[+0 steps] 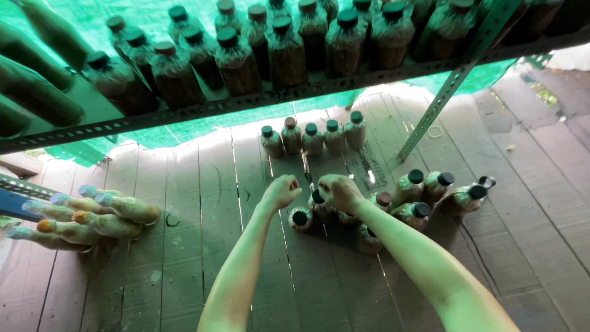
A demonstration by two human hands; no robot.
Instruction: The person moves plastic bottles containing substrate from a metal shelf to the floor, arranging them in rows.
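Both hands, left hand [281, 192] and right hand [338, 190], hover above capped bottles [319, 206].

Bottle under right hand [321, 206]: clear plastic, brownish fill, dark cap, upright on wooden floor, top covered by the hand. Second bottle [300, 219] just beside it to its left: same kind, dark cap fully visible, upright, nearest the left hand, not touched. Both at the left end of a floor cluster of similar capped bottles [424, 193], some leaning.
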